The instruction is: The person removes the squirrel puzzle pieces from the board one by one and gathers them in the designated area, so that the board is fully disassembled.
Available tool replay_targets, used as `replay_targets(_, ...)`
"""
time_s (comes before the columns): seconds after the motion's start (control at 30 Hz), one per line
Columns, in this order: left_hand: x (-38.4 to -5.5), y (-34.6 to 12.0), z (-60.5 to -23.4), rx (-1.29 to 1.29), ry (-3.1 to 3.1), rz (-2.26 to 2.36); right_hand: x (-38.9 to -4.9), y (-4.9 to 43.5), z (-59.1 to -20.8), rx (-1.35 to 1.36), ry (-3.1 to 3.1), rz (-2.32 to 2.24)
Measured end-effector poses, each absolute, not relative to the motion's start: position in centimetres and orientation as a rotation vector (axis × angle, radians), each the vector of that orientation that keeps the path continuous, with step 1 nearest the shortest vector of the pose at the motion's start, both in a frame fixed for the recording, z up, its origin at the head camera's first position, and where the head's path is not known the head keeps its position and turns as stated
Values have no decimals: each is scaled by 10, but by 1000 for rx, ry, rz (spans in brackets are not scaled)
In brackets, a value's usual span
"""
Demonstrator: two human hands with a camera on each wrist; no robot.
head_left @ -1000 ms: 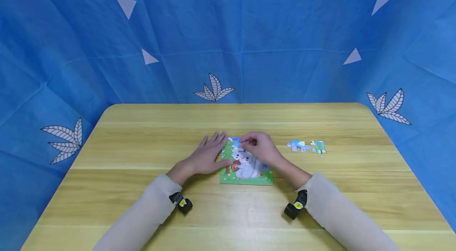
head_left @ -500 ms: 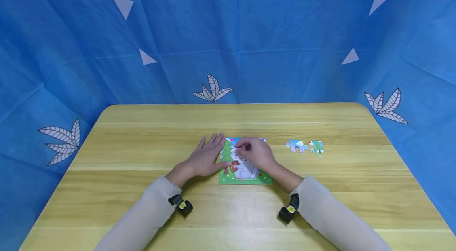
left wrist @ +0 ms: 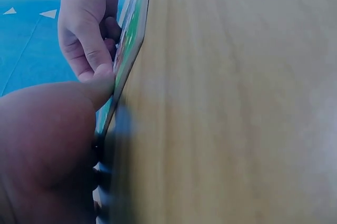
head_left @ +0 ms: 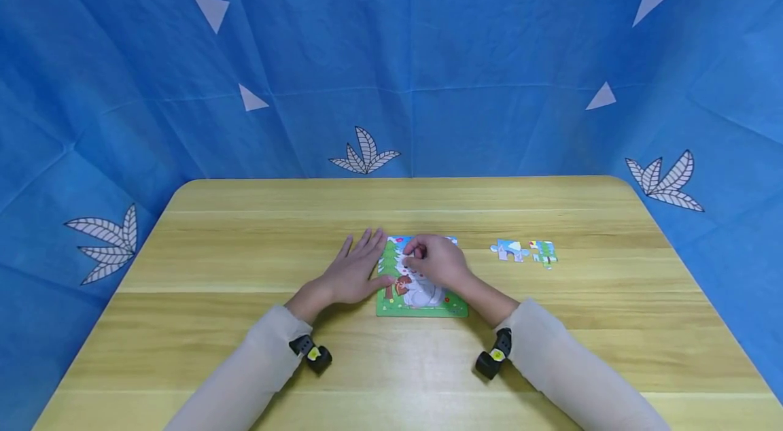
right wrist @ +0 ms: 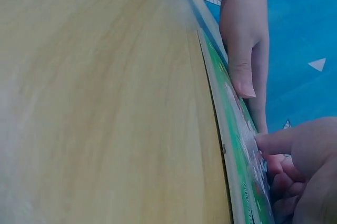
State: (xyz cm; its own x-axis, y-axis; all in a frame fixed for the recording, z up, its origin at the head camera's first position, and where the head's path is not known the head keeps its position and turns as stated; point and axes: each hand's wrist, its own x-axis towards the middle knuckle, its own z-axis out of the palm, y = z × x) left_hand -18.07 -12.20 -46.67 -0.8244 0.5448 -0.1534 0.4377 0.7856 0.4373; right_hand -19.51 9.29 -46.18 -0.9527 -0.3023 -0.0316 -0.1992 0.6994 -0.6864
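Note:
A jigsaw puzzle (head_left: 422, 312) with a grey-white squirrel, an acorn and green trees lies flat on the table. My left hand (head_left: 351, 274) rests at its left side, fingers spread and fairly straight, thumb over the picture near the acorn. Over the upper middle of the picture, my right hand (head_left: 440, 261) has its thumb and index finger pinched together on a puzzle piece, mostly hidden by the fingers. In the right wrist view the right thumb (right wrist: 274, 142) comes down right at the puzzle's surface, with the other fingers curled. The puzzle's upper right part is covered by the hand.
Two loose jigsaw pieces, one blue and white (head_left: 510, 250) and one with green trees (head_left: 543, 252), lie right of the puzzle. The wooden table (head_left: 245, 213) ends at a blue curtain (head_left: 465, 132) behind. Each wrist carries a small black camera.
Over the last second my right hand has moved slightly left and down over the picture, then nearly stopped. My left hand stays at the puzzle's left side.

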Motion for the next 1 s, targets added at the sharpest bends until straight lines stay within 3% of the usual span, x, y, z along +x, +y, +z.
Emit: replay_targets(1.0, -175, -117, -452, 703, 2690, 515, -194, 92, -461, -413, 2759, -1095)
